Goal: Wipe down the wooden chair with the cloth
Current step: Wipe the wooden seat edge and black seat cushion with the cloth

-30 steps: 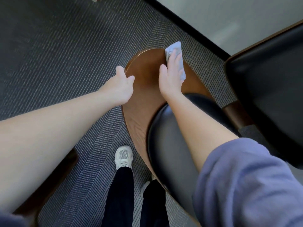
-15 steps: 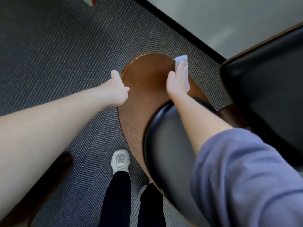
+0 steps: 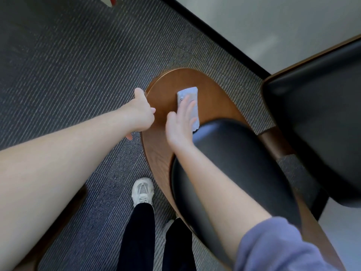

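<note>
Right hand flat, fingers straight, on cloth atop wooden chair

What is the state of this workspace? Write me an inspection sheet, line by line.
Surface: wooden chair, a curved brown panel with bare wood showing around a black cushion.
Job's things: cloth, pale and folded, flat on the wood near the panel's far end.
Clutter: red and white object at the top edge, cut off, cannot identify.
Hands: left hand grips the panel's left edge; right hand presses the cloth with straight fingers.
Cables: nothing seen.
Surroundings: grey ribbed carpet; second chair to the right; pale wall with a dark baseboard; the person's white shoe on the carpet.
</note>
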Demonstrator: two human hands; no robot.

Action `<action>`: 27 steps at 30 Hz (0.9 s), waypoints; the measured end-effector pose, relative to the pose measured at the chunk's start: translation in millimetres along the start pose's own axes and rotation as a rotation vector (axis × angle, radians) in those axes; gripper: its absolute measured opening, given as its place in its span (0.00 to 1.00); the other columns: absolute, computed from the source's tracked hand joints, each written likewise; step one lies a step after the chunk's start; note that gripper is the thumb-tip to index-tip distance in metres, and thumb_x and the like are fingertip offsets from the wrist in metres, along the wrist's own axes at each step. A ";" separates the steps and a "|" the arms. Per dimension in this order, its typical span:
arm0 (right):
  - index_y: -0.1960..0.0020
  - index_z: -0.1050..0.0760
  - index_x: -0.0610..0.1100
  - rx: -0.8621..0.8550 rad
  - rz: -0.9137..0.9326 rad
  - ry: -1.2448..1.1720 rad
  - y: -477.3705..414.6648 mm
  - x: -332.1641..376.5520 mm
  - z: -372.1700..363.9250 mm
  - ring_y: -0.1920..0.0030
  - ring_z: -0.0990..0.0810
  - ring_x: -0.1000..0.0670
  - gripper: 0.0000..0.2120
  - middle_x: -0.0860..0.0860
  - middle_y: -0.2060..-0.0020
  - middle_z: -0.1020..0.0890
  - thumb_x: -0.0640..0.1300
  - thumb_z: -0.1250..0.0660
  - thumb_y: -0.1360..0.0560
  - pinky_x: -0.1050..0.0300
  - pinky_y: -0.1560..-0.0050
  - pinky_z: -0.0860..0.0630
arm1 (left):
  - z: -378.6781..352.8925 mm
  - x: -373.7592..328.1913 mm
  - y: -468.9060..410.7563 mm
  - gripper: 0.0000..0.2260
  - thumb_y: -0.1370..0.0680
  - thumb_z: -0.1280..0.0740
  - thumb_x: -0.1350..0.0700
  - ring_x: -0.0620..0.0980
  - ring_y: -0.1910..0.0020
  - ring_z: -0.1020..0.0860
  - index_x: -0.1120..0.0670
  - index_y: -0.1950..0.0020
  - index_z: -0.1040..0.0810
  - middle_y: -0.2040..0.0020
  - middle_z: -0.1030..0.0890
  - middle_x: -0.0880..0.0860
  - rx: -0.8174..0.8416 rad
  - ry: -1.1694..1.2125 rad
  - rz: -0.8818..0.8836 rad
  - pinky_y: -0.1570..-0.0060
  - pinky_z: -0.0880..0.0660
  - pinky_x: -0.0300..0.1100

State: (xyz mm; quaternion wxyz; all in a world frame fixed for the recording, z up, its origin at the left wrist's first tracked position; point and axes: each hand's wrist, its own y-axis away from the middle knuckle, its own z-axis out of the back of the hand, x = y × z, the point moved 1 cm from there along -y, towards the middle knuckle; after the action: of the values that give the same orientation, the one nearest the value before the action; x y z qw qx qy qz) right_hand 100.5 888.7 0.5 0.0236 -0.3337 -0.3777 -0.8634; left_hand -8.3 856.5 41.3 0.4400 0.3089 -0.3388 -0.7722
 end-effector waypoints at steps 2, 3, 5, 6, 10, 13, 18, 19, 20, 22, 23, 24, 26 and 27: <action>0.21 0.64 0.42 0.055 0.092 0.010 35.2 -4.8 -22.5 0.23 0.67 0.49 0.34 0.44 0.21 0.61 0.37 0.50 0.21 0.43 0.25 0.67 | -3.5 -1.9 -1.0 0.22 0.16 0.44 0.61 0.62 0.46 0.27 0.56 0.25 0.49 0.34 0.28 0.51 0.017 0.084 0.077 0.58 0.21 0.63; 0.21 0.64 0.43 0.083 0.093 0.001 42.3 -10.0 -28.3 0.23 0.68 0.49 0.34 0.44 0.21 0.61 0.37 0.50 0.22 0.43 0.25 0.67 | -1.9 -6.5 4.3 0.22 0.16 0.44 0.61 0.63 0.43 0.27 0.55 0.25 0.49 0.31 0.29 0.50 0.036 0.112 0.094 0.56 0.22 0.65; 0.21 0.64 0.46 0.112 0.067 -0.017 47.4 -21.6 -38.4 0.23 0.69 0.47 0.34 0.46 0.21 0.62 0.41 0.53 0.23 0.44 0.24 0.68 | -0.9 -10.6 5.4 0.19 0.15 0.48 0.56 0.65 0.39 0.28 0.53 0.24 0.47 0.28 0.30 0.49 0.031 0.133 0.110 0.63 0.24 0.63; 0.21 0.64 0.48 0.120 0.075 -0.015 52.0 -24.4 -41.7 0.23 0.69 0.46 0.35 0.47 0.21 0.62 0.43 0.55 0.26 0.44 0.24 0.67 | 0.5 -10.0 5.6 0.20 0.15 0.53 0.52 0.65 0.38 0.28 0.52 0.23 0.46 0.27 0.30 0.48 0.050 0.148 0.130 0.66 0.26 0.59; 0.20 0.62 0.51 0.113 0.033 -0.035 47.7 -27.6 -35.8 0.23 0.68 0.42 0.33 0.50 0.21 0.63 0.40 0.53 0.22 0.42 0.24 0.66 | 2.7 -10.7 10.8 0.22 0.15 0.56 0.49 0.68 0.38 0.27 0.53 0.22 0.50 0.27 0.31 0.54 0.149 0.210 0.166 0.52 0.22 0.61; 0.20 0.61 0.54 0.060 -0.056 -0.088 27.2 -21.0 -17.1 0.23 0.66 0.39 0.32 0.53 0.21 0.62 0.40 0.51 0.20 0.45 0.25 0.66 | 3.2 -10.4 14.2 0.21 0.15 0.55 0.51 0.65 0.37 0.27 0.51 0.21 0.51 0.25 0.33 0.48 0.135 0.249 0.149 0.49 0.23 0.63; 0.21 0.63 0.54 -0.027 -0.146 -0.106 -15.0 -18.7 7.0 0.23 0.62 0.36 0.32 0.55 0.21 0.61 0.43 0.51 0.19 0.42 0.25 0.60 | 1.8 -4.3 7.6 0.27 0.18 0.45 0.65 0.62 0.43 0.24 0.53 0.23 0.53 0.29 0.29 0.47 0.084 0.152 0.040 0.55 0.20 0.62; 0.21 0.63 0.54 -0.044 -0.162 -0.104 -23.8 -19.8 12.7 0.23 0.62 0.35 0.32 0.55 0.21 0.61 0.44 0.51 0.19 0.41 0.25 0.59 | 2.3 -2.2 6.7 0.27 0.18 0.44 0.66 0.61 0.46 0.23 0.54 0.24 0.53 0.34 0.25 0.48 0.074 0.126 0.006 0.57 0.19 0.60; 0.21 0.63 0.54 -0.061 -0.176 -0.097 -33.3 -22.9 18.6 0.23 0.61 0.35 0.32 0.55 0.21 0.61 0.46 0.50 0.19 0.40 0.25 0.58 | 1.2 0.7 4.0 0.26 0.18 0.43 0.64 0.59 0.50 0.22 0.55 0.24 0.52 0.43 0.23 0.48 0.062 0.111 -0.023 0.59 0.19 0.56; 0.21 0.64 0.53 -0.091 -0.200 -0.065 -50.1 -26.4 31.6 0.23 0.58 0.34 0.33 0.54 0.21 0.60 0.49 0.48 0.19 0.39 0.26 0.55 | 0.1 4.8 0.1 0.24 0.17 0.43 0.60 0.54 0.59 0.23 0.56 0.24 0.50 0.59 0.29 0.46 0.029 0.084 -0.065 0.64 0.22 0.49; 0.21 0.63 0.51 -0.104 -0.204 -0.038 -56.5 -28.8 38.7 0.22 0.56 0.35 0.34 0.52 0.21 0.60 0.50 0.47 0.19 0.39 0.25 0.53 | -0.2 5.9 1.0 0.23 0.17 0.43 0.60 0.52 0.61 0.25 0.56 0.25 0.49 0.61 0.32 0.46 0.022 0.078 -0.079 0.65 0.24 0.47; 0.20 0.63 0.50 -0.114 -0.200 -0.012 -64.0 -32.1 45.6 0.22 0.54 0.37 0.35 0.51 0.20 0.59 0.50 0.46 0.19 0.40 0.25 0.51 | -0.4 6.5 0.6 0.22 0.16 0.43 0.61 0.50 0.63 0.26 0.56 0.25 0.49 0.61 0.33 0.46 0.017 0.077 -0.089 0.66 0.26 0.46; 0.20 0.62 0.48 -0.114 -0.186 0.006 -79.6 -42.2 59.3 0.22 0.53 0.39 0.37 0.49 0.20 0.58 0.52 0.44 0.20 0.43 0.25 0.51 | -1.6 7.3 -1.8 0.22 0.16 0.44 0.61 0.47 0.65 0.28 0.57 0.25 0.48 0.60 0.33 0.48 0.012 0.077 -0.102 0.69 0.31 0.44; 0.20 0.62 0.48 -0.104 -0.184 0.004 -87.6 -49.6 66.1 0.21 0.54 0.41 0.38 0.48 0.20 0.59 0.53 0.42 0.20 0.44 0.25 0.53 | -2.1 8.0 -2.3 0.22 0.16 0.44 0.61 0.46 0.66 0.30 0.57 0.25 0.48 0.60 0.33 0.48 0.013 0.078 -0.102 0.69 0.33 0.43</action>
State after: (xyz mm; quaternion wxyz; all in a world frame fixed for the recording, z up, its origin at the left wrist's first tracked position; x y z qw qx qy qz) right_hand 150.3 984.8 -52.2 -0.0723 -0.2967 -0.3615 -0.8809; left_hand -11.1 849.7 36.8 0.4112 0.3585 -0.3100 -0.7787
